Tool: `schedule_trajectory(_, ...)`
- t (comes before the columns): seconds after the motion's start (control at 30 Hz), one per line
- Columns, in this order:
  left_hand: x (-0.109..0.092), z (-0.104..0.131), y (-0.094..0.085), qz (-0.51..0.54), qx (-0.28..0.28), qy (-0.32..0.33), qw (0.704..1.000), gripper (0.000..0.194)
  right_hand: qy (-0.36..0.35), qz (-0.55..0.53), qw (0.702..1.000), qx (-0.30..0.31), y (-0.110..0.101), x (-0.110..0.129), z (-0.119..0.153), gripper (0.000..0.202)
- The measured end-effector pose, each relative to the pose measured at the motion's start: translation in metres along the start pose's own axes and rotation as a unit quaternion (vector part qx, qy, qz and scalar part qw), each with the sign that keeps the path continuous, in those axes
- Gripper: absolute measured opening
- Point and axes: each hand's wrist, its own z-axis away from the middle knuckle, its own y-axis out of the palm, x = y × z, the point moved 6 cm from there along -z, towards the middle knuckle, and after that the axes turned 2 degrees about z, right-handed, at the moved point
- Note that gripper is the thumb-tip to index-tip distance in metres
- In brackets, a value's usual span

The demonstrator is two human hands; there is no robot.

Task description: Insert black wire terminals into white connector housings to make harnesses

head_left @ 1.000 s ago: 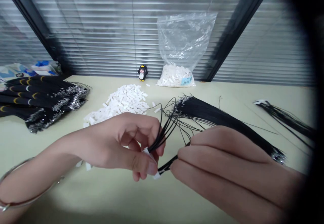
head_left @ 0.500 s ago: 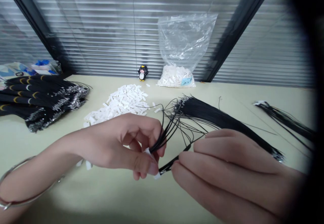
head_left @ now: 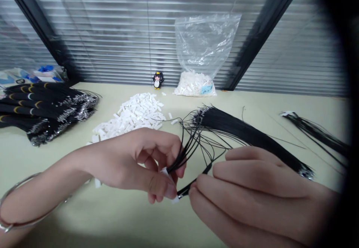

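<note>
My left hand (head_left: 143,166) pinches a small white connector (head_left: 175,199) between thumb and fingers, and several black wires (head_left: 182,156) come out of its upper end. At its lower end, more black wires (head_left: 185,191) with a metal tip run to my right hand (head_left: 252,188), whose fingers are pressed together around them. Whether the metal tip sits inside the connector I cannot tell. Behind my left hand lies a heap of white connectors (head_left: 137,109). Beyond my right hand a thick bundle of black wires (head_left: 232,124) lies slanting across the table.
Stacked black wire bundles (head_left: 47,106) with yellow bands lie at the left. A penguin figure (head_left: 158,80) and a clear bag of white pieces (head_left: 196,83) stand by the blinds at the back. Another wire bundle (head_left: 316,132) with a white end is at the right.
Both hands have moved slightly down with the connector and wires. My left hand's hold looks the same, and so does my right hand's.
</note>
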Motion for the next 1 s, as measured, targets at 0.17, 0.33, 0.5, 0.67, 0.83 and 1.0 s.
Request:
schedule_trajectory(0.17,0.001,-0.002,-0.001,0.018,-0.003,-0.002,1.0,0.012,-0.033,0.025,0.999,-0.009,-0.002,0.002,-0.002,0.022)
schedule_trajectory(0.33,0.003,-0.003,-0.002,0.047,-0.006,0.007,0.999,0.011,-0.044,0.056,0.997,0.017,0.005,0.009,0.002,0.026)
schedule_trajectory(0.5,0.005,-0.001,-0.002,0.027,-0.02,0.007,0.999,0.011,-0.045,0.11,0.993,0.027,0.013,0.015,0.007,0.035)
schedule_trajectory(0.67,-0.001,0.001,0.0,0.025,-0.052,0.032,0.998,0.014,-0.003,0.02,1.0,0.003,-0.003,0.003,-0.001,0.026)
schedule_trajectory(0.83,-0.007,0.003,0.002,0.02,-0.07,0.047,0.996,0.015,0.086,-0.087,0.992,0.01,0.001,-0.004,-0.003,0.016)
schedule_trajectory(1.0,-0.008,0.004,0.001,0.029,-0.077,0.047,0.996,0.014,0.115,-0.112,0.987,-0.016,0.001,-0.003,-0.001,0.019)
